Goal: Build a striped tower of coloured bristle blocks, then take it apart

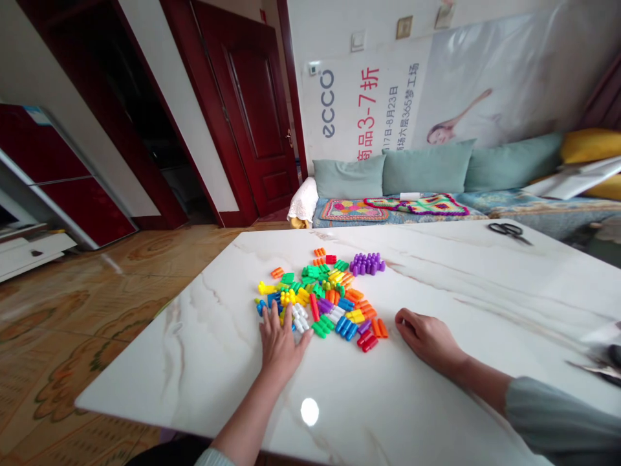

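Observation:
A loose pile of small plastic building blocks with rounded pegs lies on the white marble-patterned table. My left hand is open, its spread fingertips on the near left edge of the pile, by white blocks and a blue block. My right hand rests on the table just right of the pile, fingers curled in, nothing visible in them. Orange blocks and red blocks lie nearest to it. Purple blocks stand grouped at the back right of the pile. Green blocks fill the middle.
Black scissors lie near the table's far right edge. Another dark-handled metal tool is partly cut off at the right. Behind the table stands a sofa with green cushions. A red door is at the back left.

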A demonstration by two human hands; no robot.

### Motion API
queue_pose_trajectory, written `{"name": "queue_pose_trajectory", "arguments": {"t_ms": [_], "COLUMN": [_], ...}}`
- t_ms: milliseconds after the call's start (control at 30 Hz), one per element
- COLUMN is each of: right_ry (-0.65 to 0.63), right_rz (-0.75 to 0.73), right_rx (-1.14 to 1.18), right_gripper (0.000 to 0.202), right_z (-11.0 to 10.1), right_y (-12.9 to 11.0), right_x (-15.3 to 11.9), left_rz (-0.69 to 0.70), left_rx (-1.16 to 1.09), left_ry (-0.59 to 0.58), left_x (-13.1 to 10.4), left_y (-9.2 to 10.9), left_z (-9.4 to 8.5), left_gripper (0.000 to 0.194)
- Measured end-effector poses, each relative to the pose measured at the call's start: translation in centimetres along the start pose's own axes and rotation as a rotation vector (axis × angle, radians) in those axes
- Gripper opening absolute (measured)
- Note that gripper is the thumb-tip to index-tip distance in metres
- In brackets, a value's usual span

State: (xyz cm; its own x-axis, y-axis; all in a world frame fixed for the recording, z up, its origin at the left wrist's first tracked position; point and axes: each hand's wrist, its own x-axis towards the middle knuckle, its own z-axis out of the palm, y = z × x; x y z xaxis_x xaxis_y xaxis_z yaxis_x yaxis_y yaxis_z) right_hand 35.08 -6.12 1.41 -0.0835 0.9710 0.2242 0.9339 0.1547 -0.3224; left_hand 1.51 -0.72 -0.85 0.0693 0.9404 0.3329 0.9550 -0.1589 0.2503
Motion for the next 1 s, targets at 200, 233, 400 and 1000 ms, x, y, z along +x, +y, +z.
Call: {"name": "queue_pose_trajectory", "arguments": {"t_ms": [200,233,400,1000], "right_ry": [0.007,0.007,0.004,0.024], "right_rz": [0.01,0.011,0.018,0.008], "right_rx": [0.02,0.021,0.026,0.066], "right_gripper": [0.021,0.021,0.022,0.025], "right_z": [0.0,0.0,-0.1,-0.6], "right_y": [0.0,0.0,-0.1,-0.5], "right_x": [0.0,0.0,0.1,-0.3], "left_rz": [0.123,0.169,0.196,0.415], "left_rx": [-0.03,-0.048,-0.104,-0.491], "left_ry": [0.136,0.182,0.256,0.275], "left_x": [1.9,1.9,2.2,2.5], "left_y": [1.8,2.1,3.9,3.9], "left_z": [-0.5,-0.7,-1.3,0.8], "left_gripper": [0.046,0.041,0.041,0.044]}}
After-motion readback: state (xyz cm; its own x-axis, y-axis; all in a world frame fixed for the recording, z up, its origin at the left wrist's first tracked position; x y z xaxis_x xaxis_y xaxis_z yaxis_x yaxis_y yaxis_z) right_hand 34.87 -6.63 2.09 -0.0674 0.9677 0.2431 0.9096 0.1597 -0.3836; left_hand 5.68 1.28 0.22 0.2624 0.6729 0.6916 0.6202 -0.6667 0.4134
